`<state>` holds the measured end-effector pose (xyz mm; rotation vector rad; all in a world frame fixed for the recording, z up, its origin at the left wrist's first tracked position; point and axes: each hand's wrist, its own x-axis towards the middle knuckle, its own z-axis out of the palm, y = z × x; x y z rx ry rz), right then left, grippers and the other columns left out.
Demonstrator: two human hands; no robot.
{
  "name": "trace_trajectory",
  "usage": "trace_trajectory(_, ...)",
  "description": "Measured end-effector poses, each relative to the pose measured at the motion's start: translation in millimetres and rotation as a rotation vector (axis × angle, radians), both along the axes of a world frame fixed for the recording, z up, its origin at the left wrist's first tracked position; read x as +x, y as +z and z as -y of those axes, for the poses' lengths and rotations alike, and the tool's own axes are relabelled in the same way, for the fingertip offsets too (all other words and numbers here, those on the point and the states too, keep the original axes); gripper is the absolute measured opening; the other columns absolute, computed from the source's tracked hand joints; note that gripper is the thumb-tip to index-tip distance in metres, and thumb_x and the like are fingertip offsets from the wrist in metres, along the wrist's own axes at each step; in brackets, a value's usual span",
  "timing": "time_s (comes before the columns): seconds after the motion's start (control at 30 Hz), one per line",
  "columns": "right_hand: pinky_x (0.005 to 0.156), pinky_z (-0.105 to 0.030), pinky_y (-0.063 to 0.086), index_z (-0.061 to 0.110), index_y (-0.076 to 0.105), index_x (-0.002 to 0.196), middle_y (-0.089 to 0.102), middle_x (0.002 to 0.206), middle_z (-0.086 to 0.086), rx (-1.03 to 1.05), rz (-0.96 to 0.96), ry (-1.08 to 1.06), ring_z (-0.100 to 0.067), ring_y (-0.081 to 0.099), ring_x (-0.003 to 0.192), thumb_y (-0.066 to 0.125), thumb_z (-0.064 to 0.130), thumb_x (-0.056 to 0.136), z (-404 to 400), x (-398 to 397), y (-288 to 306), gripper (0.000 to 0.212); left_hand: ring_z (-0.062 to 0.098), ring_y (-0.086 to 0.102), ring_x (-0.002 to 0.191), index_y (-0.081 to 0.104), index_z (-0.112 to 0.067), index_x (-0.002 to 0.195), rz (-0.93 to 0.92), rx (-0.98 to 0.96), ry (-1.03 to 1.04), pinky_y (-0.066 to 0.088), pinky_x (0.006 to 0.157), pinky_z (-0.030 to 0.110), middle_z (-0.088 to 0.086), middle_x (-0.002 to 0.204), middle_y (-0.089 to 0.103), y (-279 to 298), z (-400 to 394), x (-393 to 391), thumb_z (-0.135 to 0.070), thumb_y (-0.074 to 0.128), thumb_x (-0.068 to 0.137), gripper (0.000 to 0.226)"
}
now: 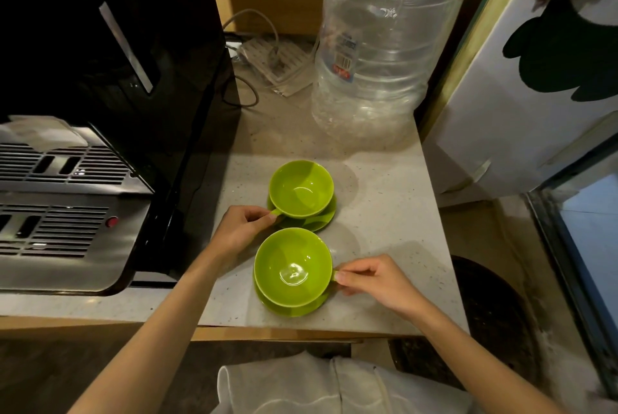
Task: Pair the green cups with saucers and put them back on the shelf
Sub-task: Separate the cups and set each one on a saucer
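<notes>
Two green cups sit on green saucers on the pale speckled counter (394, 213). The far cup (301, 188) rests on its saucer (322, 221), with its handle pointing left. My left hand (242, 229) pinches that handle. The near cup (292, 266) stands on the near saucer (294, 308), its handle pointing right. My right hand (374, 280) pinches that handle. Both cups are empty and upright.
A black coffee machine (100, 79) with a metal drip tray (60, 209) fills the left side. A large clear water bottle (384, 46) stands at the back. Cables and a power strip (274, 59) lie behind. A white appliance (535, 96) stands right of the counter.
</notes>
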<state>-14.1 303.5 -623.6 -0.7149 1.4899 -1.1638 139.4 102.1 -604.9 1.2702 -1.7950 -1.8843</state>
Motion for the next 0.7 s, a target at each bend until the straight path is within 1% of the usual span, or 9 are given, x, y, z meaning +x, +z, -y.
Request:
trace_trajectory(0.1, 0.07, -0.022, 0.057, 0.028, 0.078, 0.083, 0.078, 0.085, 0.004, 0.004, -0.019, 0.002, -0.013, 0.072, 0.081, 0.072, 0.019, 0.076, -0.4, -0.1, -0.3, 0.013, -0.002, 0.067, 0.056, 0.069, -0.024, 0.075, 0.03, -0.05, -0.028, 0.045, 0.043, 0.008, -0.016, 0.059, 0.073, 1.4, 0.6, 0.8, -0.02, 0.06, 0.085, 0.015)
trace_trajectory(0.23, 0.066, -0.019, 0.056, 0.028, 0.077, 0.077, 0.077, 0.078, 0.007, 0.003, -0.05, -0.002, -0.009, 0.071, 0.076, 0.073, 0.018, 0.075, 0.0, -0.4, 0.5, 0.012, 0.002, 0.069, 0.058, 0.07, -0.024, 0.075, 0.038, -0.055, -0.035, 0.047, 0.045, 0.011, -0.009, 0.063, 0.073, 1.5, 1.1, 2.2, -0.022, 0.06, 0.085, 0.014)
trace_trajectory(0.33, 0.065, -0.019, 0.056, 0.027, 0.076, 0.077, 0.076, 0.076, 0.007, 0.005, -0.062, -0.003, -0.008, 0.07, 0.074, 0.073, 0.02, 0.074, 0.3, -1.4, 2.0, 0.008, 0.012, 0.072, 0.072, 0.071, -0.021, 0.082, 0.018, -0.014, -0.032, 0.055, 0.056, 0.02, 0.001, 0.08, 0.075, -1.2, 1.2, 3.6, -0.023, 0.061, 0.084, 0.01)
trace_trajectory(0.4, 0.065, -0.02, 0.056, 0.026, 0.075, 0.079, 0.076, 0.076, 0.007, 0.024, -0.061, -0.007, -0.007, 0.07, 0.074, 0.07, 0.022, 0.077, 0.7, -3.6, 3.3, 0.006, 0.017, 0.071, 0.082, 0.069, -0.024, 0.086, -0.009, 0.023, -0.01, 0.057, 0.063, 0.024, 0.005, 0.091, 0.073, -3.4, 1.3, 4.7, -0.025, 0.062, 0.083, 0.007)
trace_trajectory(0.47, 0.064, -0.019, 0.056, 0.021, 0.074, 0.084, 0.075, 0.077, 0.004, 0.048, -0.058, -0.067, -0.009, 0.07, 0.073, 0.065, 0.021, 0.082, 5.4, -9.2, 4.9, 0.009, 0.021, 0.07, 0.086, 0.066, -0.022, 0.093, -0.019, 0.046, 0.068, 0.058, 0.069, 0.031, 0.007, 0.094, 0.07, -5.9, 2.3, 4.9, -0.026, 0.059, 0.085, 0.011)
trace_trajectory(0.53, 0.061, -0.018, 0.056, 0.011, 0.07, 0.091, 0.074, 0.084, -0.004, 0.078, -0.046, -0.186, -0.013, 0.07, 0.072, 0.061, 0.016, 0.086, 17.3, -18.0, 7.8, 0.012, 0.026, 0.066, 0.088, 0.063, -0.011, 0.103, 0.002, 0.059, 0.179, 0.057, 0.077, 0.039, 0.01, 0.093, 0.067, -7.7, 4.5, 3.2, -0.024, 0.052, 0.09, 0.021)
trace_trajectory(0.57, 0.059, -0.017, 0.057, 0.008, 0.068, 0.094, 0.072, 0.089, -0.01, 0.09, -0.025, -0.244, -0.015, 0.069, 0.073, 0.059, 0.013, 0.088, 25.6, -23.0, 10.5, 0.012, 0.025, 0.064, 0.086, 0.061, -0.006, 0.109, 0.021, 0.045, 0.211, 0.056, 0.077, 0.039, 0.01, 0.091, 0.065, -8.3, 6.6, 1.9, -0.021, 0.049, 0.092, 0.025)
trace_trajectory(0.63, 0.058, -0.017, 0.058, 0.005, 0.062, 0.105, 0.067, 0.097, -0.019, 0.096, 0.027, -0.325, -0.019, 0.067, 0.075, 0.054, 0.01, 0.09, 45.2, -32.1, 16.8, 0.017, 0.021, 0.062, 0.08, 0.057, -0.001, 0.116, 0.056, 0.013, 0.216, 0.054, 0.072, 0.032, 0.009, 0.089, 0.063, -8.4, 12.2, -1.9, -0.015, 0.044, 0.094, 0.029)
trace_trajectory(0.7, 0.06, -0.022, 0.058, 0.001, 0.055, 0.117, 0.064, 0.106, -0.025, 0.13, 0.058, -0.344, -0.028, 0.067, 0.081, 0.051, 0.008, 0.092, 64.4, -40.3, 21.5, 0.026, 0.019, 0.06, 0.079, 0.053, 0.003, 0.121, 0.083, -0.013, 0.199, 0.052, 0.07, 0.027, 0.014, 0.096, 0.062, -6.5, 19.2, -8.8, -0.011, 0.042, 0.094, 0.032)
